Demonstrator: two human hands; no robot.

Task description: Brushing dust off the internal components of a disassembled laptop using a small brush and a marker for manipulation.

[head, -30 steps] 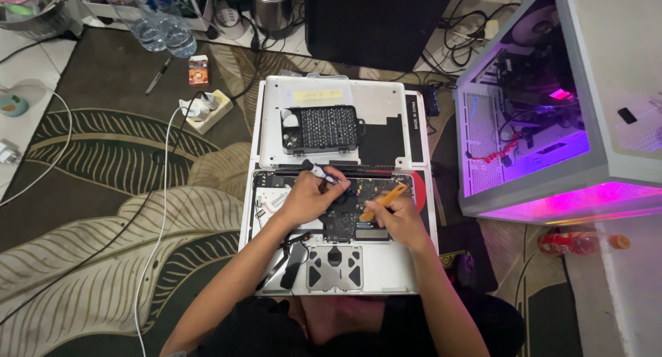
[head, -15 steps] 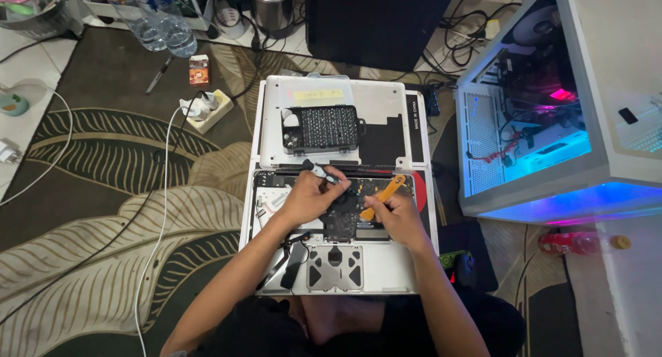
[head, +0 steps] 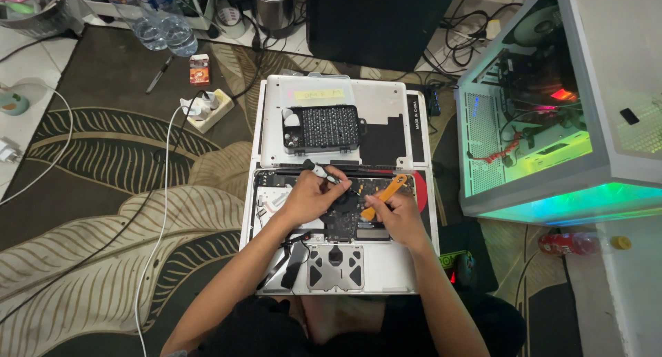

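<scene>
Both forearms reach in from the bottom edge and meet over the opened laptop (head: 341, 274), which lies bottom-up on the patterned rug (head: 103, 191) with its insides bare. The left hand (head: 310, 195) is curled tight around a small screwdriver (head: 320, 171), fingers bunched, tool slanting up and away over the laptop's hinge edge, wrist bent inward. The right hand (head: 398, 215) is pinched shut on an orange pry tool (head: 383, 195), its tip angled down onto the dark board at the laptop's middle; the forearm comes up steeply from the lower right. Just beyond the laptop's hinge, on its removed cover panel (head: 372, 98), sits a black bit case (head: 321, 129). Right of the laptop stands a white computer tower (head: 586, 171) glowing green.
</scene>
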